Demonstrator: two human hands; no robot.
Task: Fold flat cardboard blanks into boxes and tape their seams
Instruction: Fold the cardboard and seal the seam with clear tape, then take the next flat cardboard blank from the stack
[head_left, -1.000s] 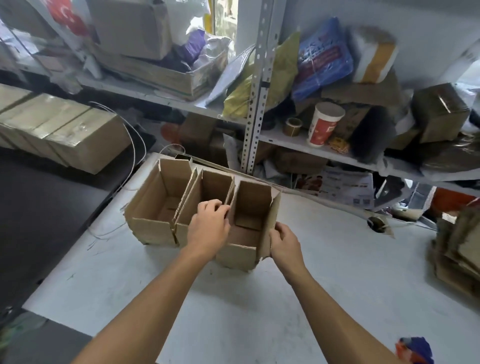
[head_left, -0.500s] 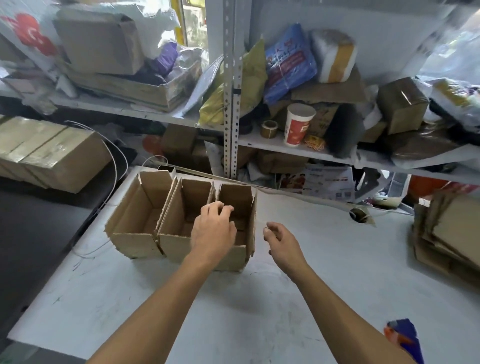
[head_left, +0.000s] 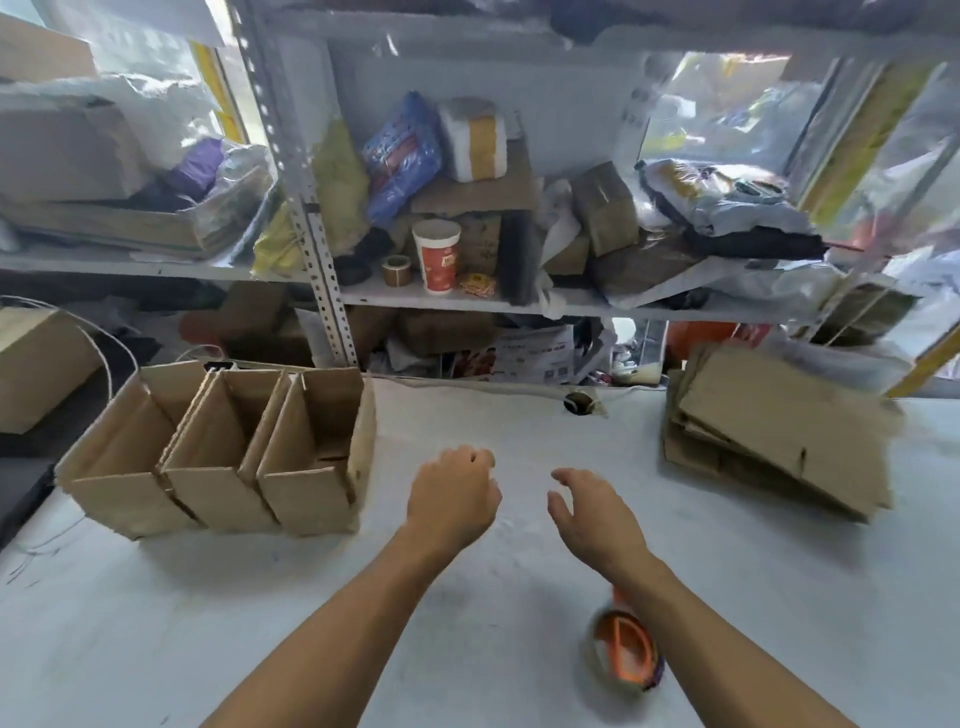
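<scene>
Three folded cardboard boxes stand side by side, tops open, at the left of the white table (head_left: 467, 649); the rightmost box (head_left: 317, 457) is nearest my hands. A stack of flat cardboard blanks (head_left: 769, 447) lies at the right. An orange tape dispenser (head_left: 626, 654) lies on the table under my right forearm. My left hand (head_left: 452, 499) hovers over the table's middle with fingers loosely curled, holding nothing. My right hand (head_left: 592, 514) hovers beside it, fingers relaxed and apart, also holding nothing.
A metal shelf (head_left: 415, 299) behind the table is crowded with bags, small boxes, a red paper cup (head_left: 437, 255) and a tape roll (head_left: 395, 269). A large closed box (head_left: 36, 364) sits far left. A hole with a cable (head_left: 577, 402) is at the table's back edge.
My left hand has let go of the rightmost box and both hands have moved right toward the table's middle. The view has swung right, bringing the blank stack and tape dispenser in.
</scene>
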